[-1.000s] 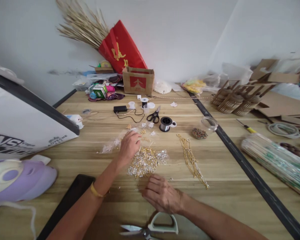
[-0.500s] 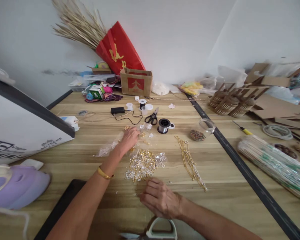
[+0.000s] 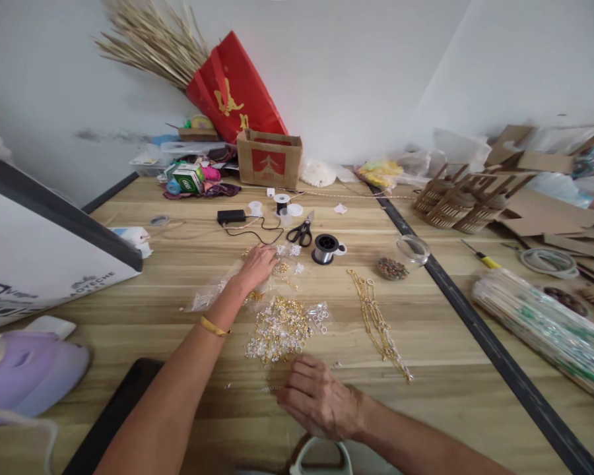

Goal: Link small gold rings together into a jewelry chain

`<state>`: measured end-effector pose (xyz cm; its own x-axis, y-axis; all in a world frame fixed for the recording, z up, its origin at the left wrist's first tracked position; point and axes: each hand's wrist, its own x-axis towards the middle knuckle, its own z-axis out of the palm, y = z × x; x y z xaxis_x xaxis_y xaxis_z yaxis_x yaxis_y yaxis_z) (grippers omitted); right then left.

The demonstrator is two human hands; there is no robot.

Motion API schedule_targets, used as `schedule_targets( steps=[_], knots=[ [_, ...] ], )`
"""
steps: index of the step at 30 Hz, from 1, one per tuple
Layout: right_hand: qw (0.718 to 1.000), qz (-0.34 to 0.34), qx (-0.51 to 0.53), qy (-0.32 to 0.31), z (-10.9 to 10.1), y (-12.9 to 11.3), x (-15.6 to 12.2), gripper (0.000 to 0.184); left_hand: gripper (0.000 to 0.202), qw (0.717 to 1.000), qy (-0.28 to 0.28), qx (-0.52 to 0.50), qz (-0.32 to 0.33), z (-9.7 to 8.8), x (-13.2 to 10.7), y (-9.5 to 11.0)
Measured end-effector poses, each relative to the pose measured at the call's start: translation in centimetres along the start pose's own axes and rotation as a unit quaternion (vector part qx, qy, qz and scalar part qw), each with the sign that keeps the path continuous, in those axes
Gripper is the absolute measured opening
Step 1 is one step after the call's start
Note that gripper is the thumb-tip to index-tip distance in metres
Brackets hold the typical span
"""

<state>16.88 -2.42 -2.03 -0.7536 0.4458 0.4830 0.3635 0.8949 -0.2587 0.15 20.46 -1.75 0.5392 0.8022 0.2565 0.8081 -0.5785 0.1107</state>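
Looking down in the head view: left hand [image 3: 258, 266] is at the little clear bags [image 3: 286, 269], right hand [image 3: 321, 399] is just this side of the gold-and-clear bead pile [image 3: 280, 326] on the wooden table [image 3: 426, 369]. Can't tell if either's open or gripping anything, tbh.

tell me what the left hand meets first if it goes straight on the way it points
The left hand would probably meet the small clear plastic packets of silvery pieces just past it, though depth is unclear; black-handled metal scissors lie beyond.
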Motion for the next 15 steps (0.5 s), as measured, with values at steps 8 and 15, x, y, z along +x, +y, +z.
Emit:
schedule_targets(
  steps=[8,15],
  knots=[
    [1.000,0.000,0.013,0.002,-0.06,-0.02,0.07,0.009,0.016,0.999,-0.019,0.031,0.015,-0.65,-0.06,-0.36],
    [1.000,0.001,0.009,0.008,-0.25,-0.02,0.20,0.012,0.023,0.997,-0.029,0.069,0.034,-0.42,0.03,-0.46]
  ],
)
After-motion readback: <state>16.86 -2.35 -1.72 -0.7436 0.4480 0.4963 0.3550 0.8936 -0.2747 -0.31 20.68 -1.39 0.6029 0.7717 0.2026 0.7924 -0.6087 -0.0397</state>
